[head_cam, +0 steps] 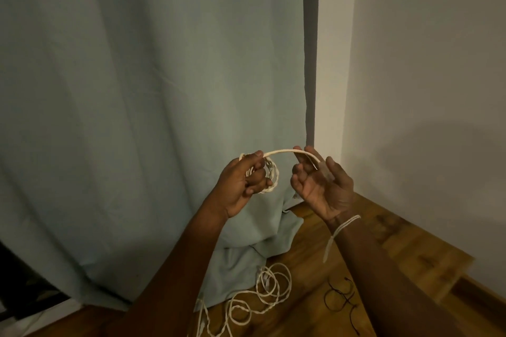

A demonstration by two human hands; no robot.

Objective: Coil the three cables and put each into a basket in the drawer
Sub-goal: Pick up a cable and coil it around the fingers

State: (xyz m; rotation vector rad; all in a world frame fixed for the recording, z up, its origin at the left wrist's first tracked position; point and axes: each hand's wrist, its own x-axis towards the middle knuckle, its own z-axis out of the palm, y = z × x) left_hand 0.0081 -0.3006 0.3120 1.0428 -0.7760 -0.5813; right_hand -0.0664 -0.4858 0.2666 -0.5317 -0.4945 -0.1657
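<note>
My left hand [243, 180] grips a small coil of white cable [271, 172] held up in front of the curtain. From the coil a short white length arcs right to my right hand [320, 183], whose fingertips pinch its end with the palm turned up. A second white cable [262, 295] lies in loose loops on the wooden floor below my arms. A thin black cable [339, 295] lies tangled on the floor to its right, partly hidden by my right forearm. No drawer or basket is in view.
A pale green curtain [150, 104] hangs across the left and pools on the wooden floor [397, 238]. A white wall [424, 76] closes the right side. A white string is tied around my right wrist. Something dark sits at the lower left edge.
</note>
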